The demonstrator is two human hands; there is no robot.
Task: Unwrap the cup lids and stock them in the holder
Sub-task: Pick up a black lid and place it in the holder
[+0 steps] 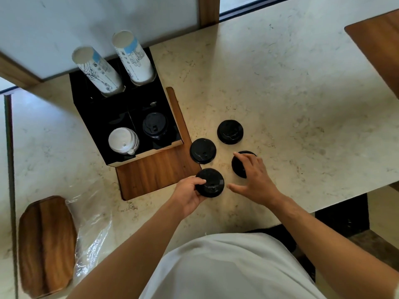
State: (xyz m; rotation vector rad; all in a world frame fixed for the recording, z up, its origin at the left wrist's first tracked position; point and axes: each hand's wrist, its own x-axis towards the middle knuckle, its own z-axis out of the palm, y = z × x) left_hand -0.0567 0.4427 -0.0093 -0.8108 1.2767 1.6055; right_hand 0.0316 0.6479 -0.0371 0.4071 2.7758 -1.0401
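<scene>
Several black cup lids lie on the marble counter. My left hand (190, 194) grips the nearest black lid (210, 183) by its left rim. My right hand (253, 175) rests spread over another black lid (238, 167), which it mostly hides; I cannot tell if it grips it. Two more black lids (203, 151) (230, 132) lie loose behind. The black holder (121, 117) stands to the left; its front right compartment has a stack of black lids (155, 125), and its front left one a stack of white lids (123, 140).
Two stacks of paper cups (97, 72) (133, 57) lean out of the holder's back compartments. The holder sits on a wooden board (155, 173). Crumpled clear plastic wrap (92, 229) and a wooden tray (45, 244) lie at front left. Counter edge runs near my body.
</scene>
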